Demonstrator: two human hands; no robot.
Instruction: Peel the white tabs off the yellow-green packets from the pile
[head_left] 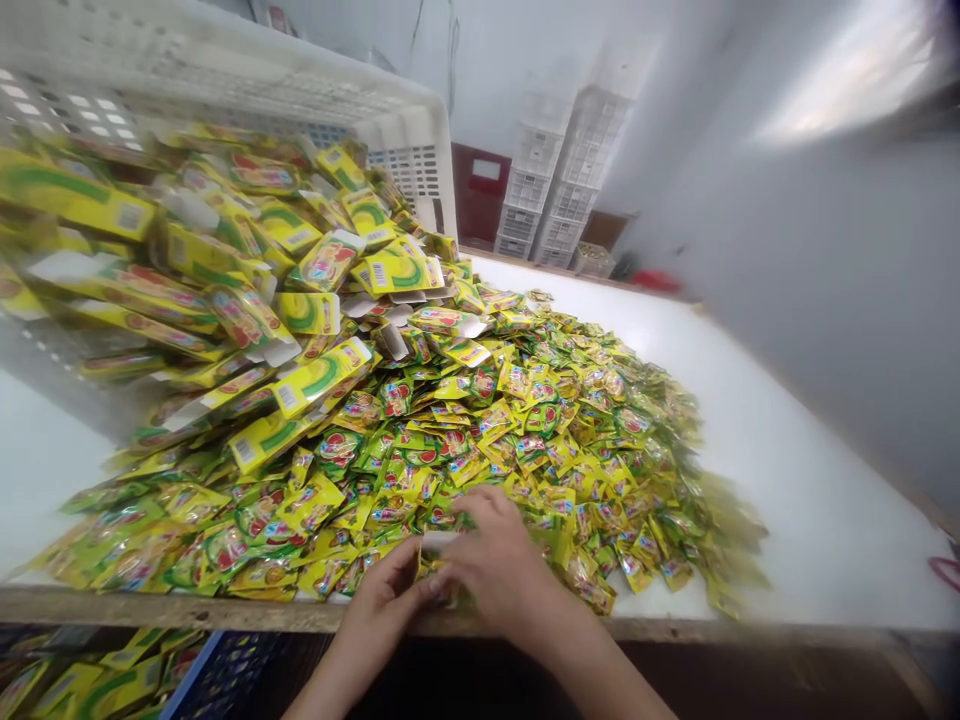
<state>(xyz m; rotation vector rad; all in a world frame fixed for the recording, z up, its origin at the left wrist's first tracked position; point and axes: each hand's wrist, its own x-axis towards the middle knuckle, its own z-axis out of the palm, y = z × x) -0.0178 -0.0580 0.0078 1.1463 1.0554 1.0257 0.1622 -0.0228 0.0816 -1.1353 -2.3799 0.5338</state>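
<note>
A big heap of small yellow-green sachets (525, 420) covers the white table (810, 500). Larger yellow cartons (315, 380) spill from a tipped white crate (405, 150) at the left onto the heap. My left hand (390, 595) and my right hand (499, 560) meet at the near edge of the heap, fingers curled and pinched together on a small bunch of sachets (435, 560). My right hand lies partly over the pile.
Stacked white crates (555, 180) stand at the back by a dark red door (480, 195). A blue crate (217, 670) with more yellow packs sits below the table's wooden front edge (225, 612). A grey wall runs along the right.
</note>
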